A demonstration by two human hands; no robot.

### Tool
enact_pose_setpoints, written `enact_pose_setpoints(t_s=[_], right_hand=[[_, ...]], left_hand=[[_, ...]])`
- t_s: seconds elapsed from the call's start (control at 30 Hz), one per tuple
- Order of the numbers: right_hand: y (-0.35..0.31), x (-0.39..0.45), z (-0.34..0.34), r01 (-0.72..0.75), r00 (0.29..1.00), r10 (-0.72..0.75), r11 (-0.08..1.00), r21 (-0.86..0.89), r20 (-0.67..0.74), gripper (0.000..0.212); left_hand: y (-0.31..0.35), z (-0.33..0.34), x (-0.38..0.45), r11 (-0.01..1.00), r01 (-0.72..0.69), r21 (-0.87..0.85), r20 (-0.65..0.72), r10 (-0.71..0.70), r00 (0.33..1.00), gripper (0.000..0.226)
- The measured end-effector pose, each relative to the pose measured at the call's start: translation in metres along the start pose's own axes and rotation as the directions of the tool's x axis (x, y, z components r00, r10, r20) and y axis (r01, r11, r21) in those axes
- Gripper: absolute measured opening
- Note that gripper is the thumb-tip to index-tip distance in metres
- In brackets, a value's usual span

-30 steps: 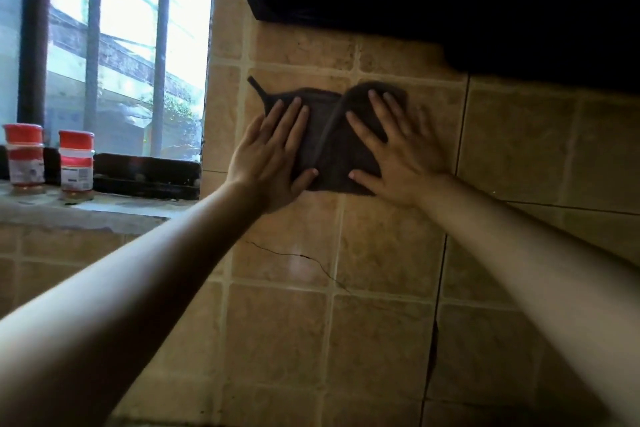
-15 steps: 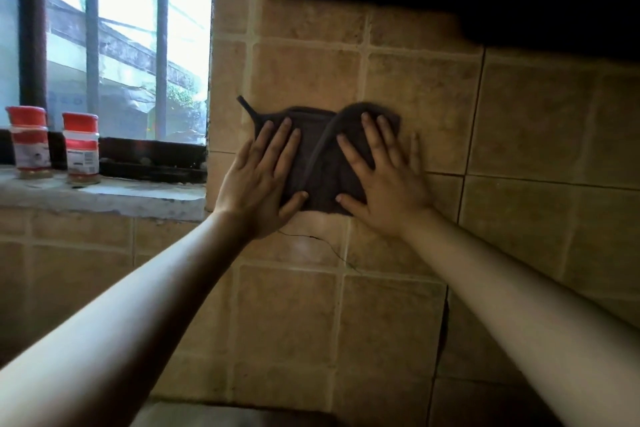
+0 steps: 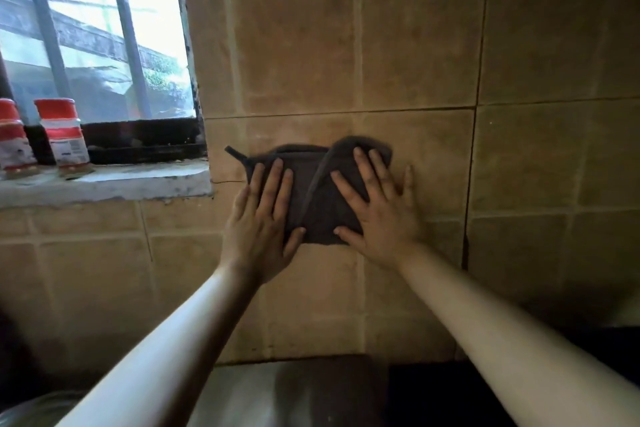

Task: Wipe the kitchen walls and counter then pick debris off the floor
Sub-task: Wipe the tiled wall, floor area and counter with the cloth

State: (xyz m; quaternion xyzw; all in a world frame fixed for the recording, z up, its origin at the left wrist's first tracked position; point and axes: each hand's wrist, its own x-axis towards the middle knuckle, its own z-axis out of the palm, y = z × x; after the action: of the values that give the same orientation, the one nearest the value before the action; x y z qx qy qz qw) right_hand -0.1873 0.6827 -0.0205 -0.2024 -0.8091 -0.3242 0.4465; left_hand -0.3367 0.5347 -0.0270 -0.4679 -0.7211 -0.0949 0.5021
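Head view, mid-frame: left hand [image 3: 261, 225] and right hand [image 3: 377, 215] press flat, fingers [image 3: 277, 184] spread wide, on the dark cloth [image 3: 311, 204], which looks soft, light and floppy, so palm pressure beats pinching.

Bare wall tiles [image 3: 415, 45] above and right of my cloth [image 3: 322, 198]; window ledge [image 3: 104, 184] with two jars [image 3: 64, 137] blocks left.

- A window [image 3: 97, 31] with vertical metal bars [image 3: 43, 21] is at the upper left.
- Two jars with red lids [image 3: 61, 135] stand side by side on the grey window sill [image 3: 138, 182].
- The left jar [image 3: 12, 139] is cut by the picture edge.
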Motion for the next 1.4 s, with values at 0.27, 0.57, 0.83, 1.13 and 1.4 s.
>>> enact_pose_setpoints(t_s=[0.27, 0.57, 0.83, 1.13, 1.4], right_hand=[[-0.016, -0.046, 0.017, 0.024, 1.0, -0.024, 1.0, 0.003, 0.002, 0.099], [-0.017, -0.066, 0.018, 0.052, 0.997, -0.048, 0.997, -0.062, 0.057, 0.101], [-0.011, -0.071, 0.017, 0.051, 0.998, -0.049, 0.998, -0.044, 0.051, 0.105], [-0.027, -0.114, 0.027, -0.119, 0.987, 0.121, 0.993, -0.017, 0.11, 0.113], [-0.018, -0.125, 0.024, -0.192, 0.973, 0.185, 0.981, 0.04, 0.135, 0.114]], left_hand=[[0.025, 0.022, -0.044, 1.0, 0.012, -0.028, 0.048, -0.011, 0.999, 0.08], [0.036, 0.04, -0.065, 0.992, 0.032, -0.12, -0.004, -0.033, 0.999, 0.077], [0.047, 0.041, -0.066, 0.988, 0.062, -0.14, -0.011, -0.064, 0.998, 0.073], [0.077, 0.045, -0.089, 0.987, 0.109, -0.115, 0.066, -0.102, 0.993, 0.069], [0.093, 0.045, -0.089, 0.994, 0.102, -0.031, 0.054, -0.1, 0.994, 0.083]])
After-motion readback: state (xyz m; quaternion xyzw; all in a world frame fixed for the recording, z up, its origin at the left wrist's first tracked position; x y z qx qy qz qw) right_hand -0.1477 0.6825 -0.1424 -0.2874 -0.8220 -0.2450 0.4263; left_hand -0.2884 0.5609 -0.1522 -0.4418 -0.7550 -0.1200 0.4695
